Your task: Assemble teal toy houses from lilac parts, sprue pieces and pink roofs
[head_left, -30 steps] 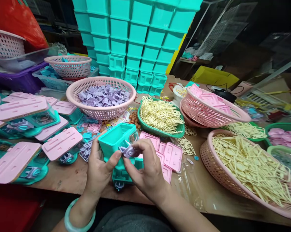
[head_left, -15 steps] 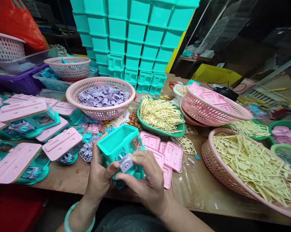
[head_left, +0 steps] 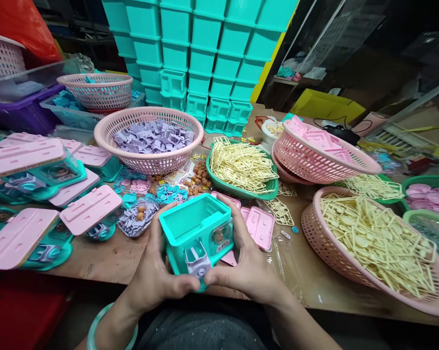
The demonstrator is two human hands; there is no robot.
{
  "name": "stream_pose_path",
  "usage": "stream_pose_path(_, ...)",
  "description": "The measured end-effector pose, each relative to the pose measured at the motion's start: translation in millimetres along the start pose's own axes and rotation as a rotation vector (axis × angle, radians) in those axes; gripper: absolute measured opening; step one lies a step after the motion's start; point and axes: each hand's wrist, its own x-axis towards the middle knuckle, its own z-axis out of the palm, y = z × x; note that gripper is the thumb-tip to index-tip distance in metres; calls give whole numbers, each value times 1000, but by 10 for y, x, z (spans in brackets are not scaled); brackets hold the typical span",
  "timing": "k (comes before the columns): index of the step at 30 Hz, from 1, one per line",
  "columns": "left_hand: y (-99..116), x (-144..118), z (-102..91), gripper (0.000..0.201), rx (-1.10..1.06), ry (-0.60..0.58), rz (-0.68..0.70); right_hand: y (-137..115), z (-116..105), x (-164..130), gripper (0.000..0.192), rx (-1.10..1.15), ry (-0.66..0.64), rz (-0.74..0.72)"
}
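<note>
A teal plastic box (head_left: 179,248) with an open top is held between both my hands above the table's front edge. My left hand (head_left: 157,267) wraps its left side, thumb along the lower front. From the right, my right hand (head_left: 244,257) grips it, its thumb beside a lilac plastic part (head_left: 198,262) fitted on the front. A clear window with a small brown figure shows on the box's right side. Behind my right hand lie pink lids (head_left: 261,227). Left of my left hand is a small tray of lilac parts (head_left: 137,218) with brown pieces on top.
Finished-looking teal boxes with pink lids (head_left: 91,209) crowd the left. Baskets of lilac parts (head_left: 149,160), cream frames (head_left: 241,170), pink lids (head_left: 319,146) and cream pieces (head_left: 376,243) stand around. A tall stack of teal boxes (head_left: 204,48) rises behind.
My right hand has moved from pinching the lilac part to gripping the box's right side. The box has turned and shifted slightly right, and the lilac part now sits closer against its front.
</note>
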Motion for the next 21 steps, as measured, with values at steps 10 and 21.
stream_pose_path(10,-41,-77,33,105,128,49,90,108,-192,-28,110,-59,-101,-109)
stream_pose_path(21,-108,-107,-71,112,357,-41,344,438,-332,-149,132,-235,-124,-372)
